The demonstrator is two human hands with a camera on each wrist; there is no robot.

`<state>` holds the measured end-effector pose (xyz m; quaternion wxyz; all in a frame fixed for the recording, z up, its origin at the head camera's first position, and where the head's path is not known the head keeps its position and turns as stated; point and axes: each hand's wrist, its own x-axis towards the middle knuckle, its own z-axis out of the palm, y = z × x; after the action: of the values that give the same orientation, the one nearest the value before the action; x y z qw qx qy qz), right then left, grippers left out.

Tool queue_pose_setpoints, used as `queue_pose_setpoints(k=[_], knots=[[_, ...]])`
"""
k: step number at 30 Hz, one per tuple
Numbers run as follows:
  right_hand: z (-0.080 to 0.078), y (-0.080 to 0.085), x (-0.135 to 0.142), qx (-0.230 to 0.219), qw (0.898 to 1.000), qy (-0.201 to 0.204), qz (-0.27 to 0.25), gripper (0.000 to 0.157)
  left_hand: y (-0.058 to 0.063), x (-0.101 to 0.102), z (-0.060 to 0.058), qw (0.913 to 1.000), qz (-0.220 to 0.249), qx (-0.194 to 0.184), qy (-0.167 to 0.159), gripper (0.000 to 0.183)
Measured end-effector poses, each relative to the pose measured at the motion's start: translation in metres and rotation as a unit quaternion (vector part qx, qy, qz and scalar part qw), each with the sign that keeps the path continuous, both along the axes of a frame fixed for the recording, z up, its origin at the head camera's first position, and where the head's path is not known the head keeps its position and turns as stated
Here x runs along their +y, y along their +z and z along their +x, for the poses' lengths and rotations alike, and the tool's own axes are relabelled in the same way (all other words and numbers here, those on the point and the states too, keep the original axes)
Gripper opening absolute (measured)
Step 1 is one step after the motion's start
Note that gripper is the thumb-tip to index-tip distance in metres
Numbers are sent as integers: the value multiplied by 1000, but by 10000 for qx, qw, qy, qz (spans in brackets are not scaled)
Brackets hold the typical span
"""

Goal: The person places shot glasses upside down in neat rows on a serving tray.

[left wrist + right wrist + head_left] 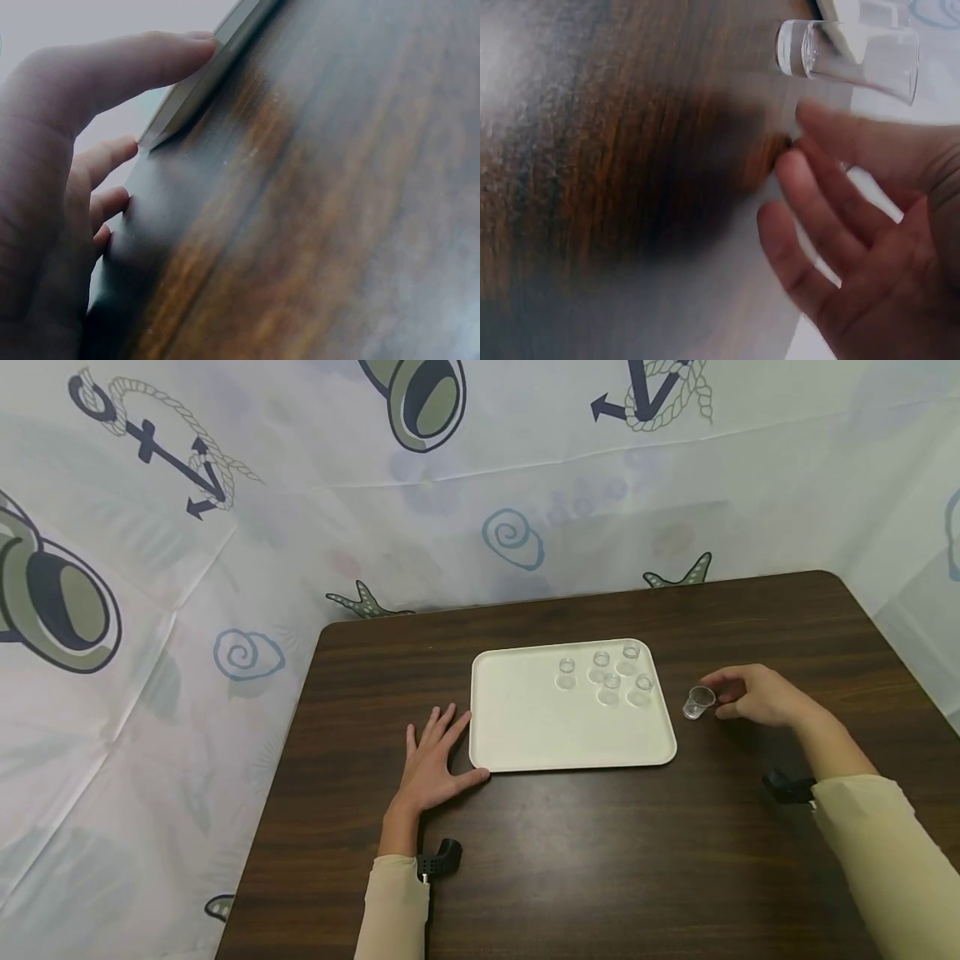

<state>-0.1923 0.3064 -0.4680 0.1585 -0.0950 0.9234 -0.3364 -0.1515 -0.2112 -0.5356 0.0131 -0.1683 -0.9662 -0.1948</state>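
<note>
A small clear shot glass (698, 702) stands upright on the table, just right of the tray. My right hand (759, 695) is beside it, fingers loosely bent; the right wrist view shows a gap between the fingertips and the glass (862, 58). A cream rectangular tray (525, 714) bears several similar glasses (612, 682) towards its right and back. At the tray's front left corner, my left hand (429, 777) spreads its fingers, the thumb touching the rim. That thumb also lies against the tray's edge (196, 86) in the left wrist view.
Everything stands on a dark wood-grain table (570, 852) with rounded back corners. A pale curtain (442, 527) printed with anchors, shells and starfish hangs behind and to the left. Each wrist carries a black camera mount (442, 858).
</note>
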Motion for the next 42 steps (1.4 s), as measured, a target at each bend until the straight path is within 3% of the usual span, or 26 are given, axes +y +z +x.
queue_pose_setpoints(k=[7, 23, 34, 42], knots=[[0, -5, -2, 175, 9997, 157, -10, 56, 0, 0, -1, 10000, -1, 44, -24, 97], [1, -9, -7, 346, 9992, 180, -32, 38, 1, 0, -1, 10000, 41, 68, -17, 98], [4, -9, 1, 319, 9994, 89, -100, 40, 1, 1, 0, 10000, 15, 50, 3, 98], [5, -9, 9, 377, 9990, -209, -83, 42, 1, 1, -1, 10000, 28, 71, 9, 98]])
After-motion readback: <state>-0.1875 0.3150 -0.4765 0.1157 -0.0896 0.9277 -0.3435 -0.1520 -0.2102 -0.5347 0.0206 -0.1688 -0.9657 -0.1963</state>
